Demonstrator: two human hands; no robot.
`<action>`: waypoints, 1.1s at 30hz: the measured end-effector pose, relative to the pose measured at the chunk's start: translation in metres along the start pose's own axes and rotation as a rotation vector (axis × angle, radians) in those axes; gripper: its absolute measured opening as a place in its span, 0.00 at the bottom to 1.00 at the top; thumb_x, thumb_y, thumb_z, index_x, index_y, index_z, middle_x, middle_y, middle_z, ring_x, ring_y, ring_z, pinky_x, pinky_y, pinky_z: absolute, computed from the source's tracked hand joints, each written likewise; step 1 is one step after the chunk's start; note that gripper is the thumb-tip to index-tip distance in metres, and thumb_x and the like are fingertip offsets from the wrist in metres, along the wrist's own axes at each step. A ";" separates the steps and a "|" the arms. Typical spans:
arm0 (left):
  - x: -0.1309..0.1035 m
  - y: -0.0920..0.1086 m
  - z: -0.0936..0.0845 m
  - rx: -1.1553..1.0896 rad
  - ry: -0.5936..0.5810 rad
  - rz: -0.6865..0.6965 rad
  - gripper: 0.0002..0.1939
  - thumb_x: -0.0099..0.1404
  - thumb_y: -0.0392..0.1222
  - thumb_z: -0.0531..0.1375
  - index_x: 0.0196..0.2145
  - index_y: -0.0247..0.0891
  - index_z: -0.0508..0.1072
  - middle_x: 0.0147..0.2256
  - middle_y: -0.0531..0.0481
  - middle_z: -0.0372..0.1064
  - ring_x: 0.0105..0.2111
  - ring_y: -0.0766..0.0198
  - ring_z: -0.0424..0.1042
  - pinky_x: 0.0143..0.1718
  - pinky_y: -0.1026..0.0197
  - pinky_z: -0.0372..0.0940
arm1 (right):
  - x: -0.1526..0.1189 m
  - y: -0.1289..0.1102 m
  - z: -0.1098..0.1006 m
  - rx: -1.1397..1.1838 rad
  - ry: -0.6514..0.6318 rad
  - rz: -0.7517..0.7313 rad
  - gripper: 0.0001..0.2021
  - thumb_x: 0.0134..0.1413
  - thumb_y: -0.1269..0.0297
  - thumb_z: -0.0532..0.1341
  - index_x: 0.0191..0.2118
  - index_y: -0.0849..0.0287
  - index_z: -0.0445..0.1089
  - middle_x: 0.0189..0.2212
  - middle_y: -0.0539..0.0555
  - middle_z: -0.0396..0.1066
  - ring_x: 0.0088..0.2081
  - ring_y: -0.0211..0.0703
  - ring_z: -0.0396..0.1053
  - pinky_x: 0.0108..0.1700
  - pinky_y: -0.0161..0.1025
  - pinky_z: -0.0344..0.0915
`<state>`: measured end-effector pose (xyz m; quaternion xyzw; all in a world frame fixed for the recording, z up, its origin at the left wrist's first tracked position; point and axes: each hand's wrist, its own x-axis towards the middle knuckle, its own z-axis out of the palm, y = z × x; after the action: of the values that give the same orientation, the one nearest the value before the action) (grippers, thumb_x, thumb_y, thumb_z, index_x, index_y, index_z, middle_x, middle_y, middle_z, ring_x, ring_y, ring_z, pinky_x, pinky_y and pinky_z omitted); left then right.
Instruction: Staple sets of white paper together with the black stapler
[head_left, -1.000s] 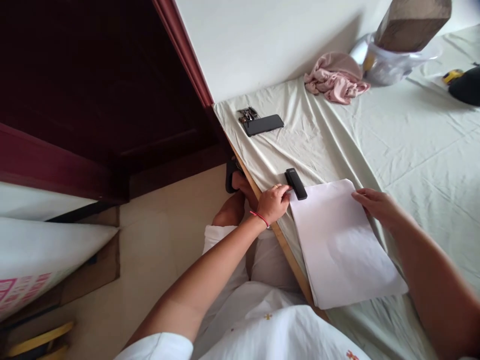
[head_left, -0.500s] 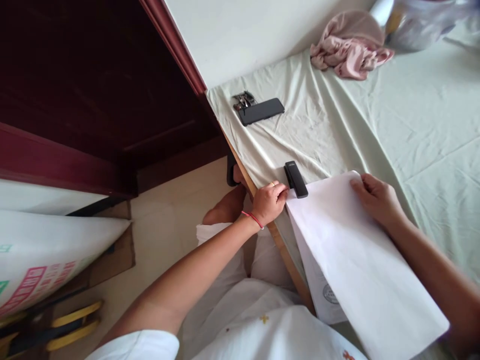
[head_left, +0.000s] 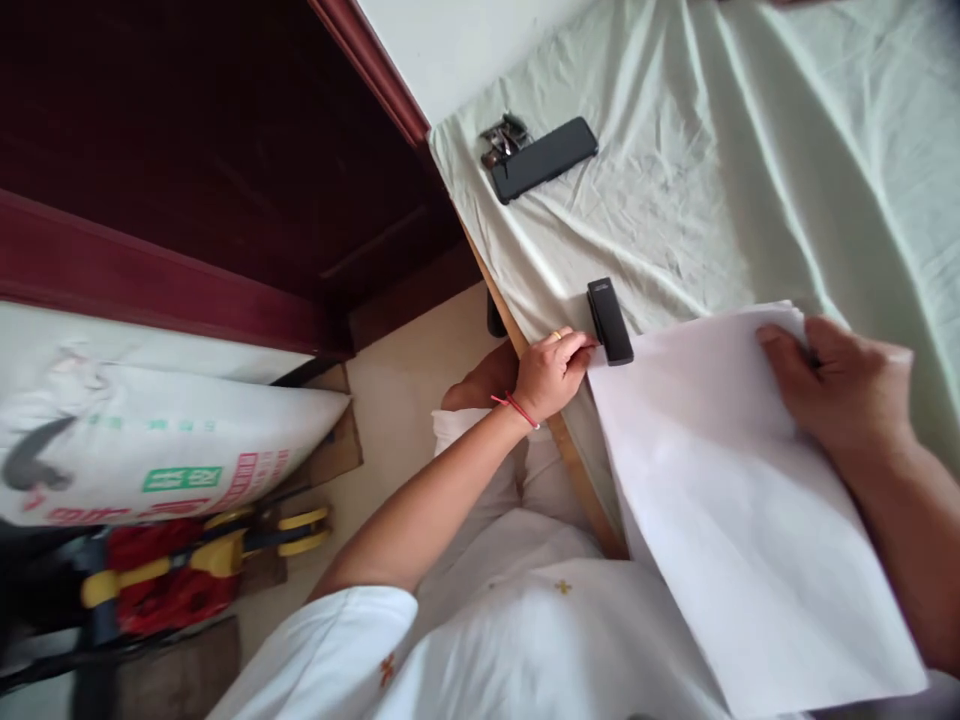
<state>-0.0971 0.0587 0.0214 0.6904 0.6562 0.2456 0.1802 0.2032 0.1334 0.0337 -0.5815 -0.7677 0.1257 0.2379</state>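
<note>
A stack of white paper sheets (head_left: 720, 460) extends from the bed's edge toward my body, its top side blank. My right hand (head_left: 847, 385) grips the far right corner, thumb on top and fingers bent underneath. A black stapler (head_left: 611, 320) sits over the far left corner of the sheets. Close beside it, my left hand (head_left: 553, 372) is closed, its fingertips pinching the paper's left corner against the stapler's side. Whether those fingertips also touch the stapler is hard to see.
Farther back on the pale green sheet (head_left: 675, 220) lie a black phone (head_left: 546, 160) and a bunch of keys (head_left: 506, 135). The bed's wooden edge (head_left: 585, 485) runs by my legs. On the floor at left are a white printed sack (head_left: 187, 430) and yellow-and-black equipment (head_left: 217, 555).
The view has shifted, and the pink cloth has gone out of sight. My right hand has spread farther from the left along the paper, and the sheets lie closer together.
</note>
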 end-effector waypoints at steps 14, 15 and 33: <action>-0.011 -0.011 0.010 0.072 0.119 0.397 0.32 0.75 0.32 0.39 0.72 0.51 0.53 0.69 0.49 0.58 0.71 0.60 0.55 0.72 0.48 0.53 | 0.001 0.029 0.005 0.077 -0.060 0.010 0.26 0.67 0.48 0.56 0.23 0.54 0.45 0.18 0.42 0.44 0.22 0.31 0.44 0.30 0.39 0.47; -0.011 -0.012 0.012 0.057 0.110 0.400 0.33 0.74 0.32 0.39 0.72 0.51 0.52 0.69 0.49 0.58 0.70 0.61 0.56 0.72 0.48 0.53 | 0.000 0.028 0.005 0.088 -0.065 0.015 0.26 0.67 0.50 0.58 0.23 0.54 0.45 0.18 0.41 0.44 0.22 0.31 0.44 0.31 0.39 0.47; -0.017 -0.010 0.015 0.224 0.189 0.286 0.35 0.69 0.27 0.43 0.69 0.46 0.60 0.65 0.47 0.67 0.69 0.61 0.59 0.71 0.45 0.54 | 0.003 0.029 0.007 0.064 -0.085 0.008 0.26 0.69 0.44 0.51 0.23 0.54 0.47 0.18 0.41 0.44 0.21 0.29 0.45 0.31 0.38 0.48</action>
<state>-0.0967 0.0438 0.0015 0.7661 0.5886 0.2580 0.0033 0.2235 0.1454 0.0145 -0.5708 -0.7704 0.1759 0.2231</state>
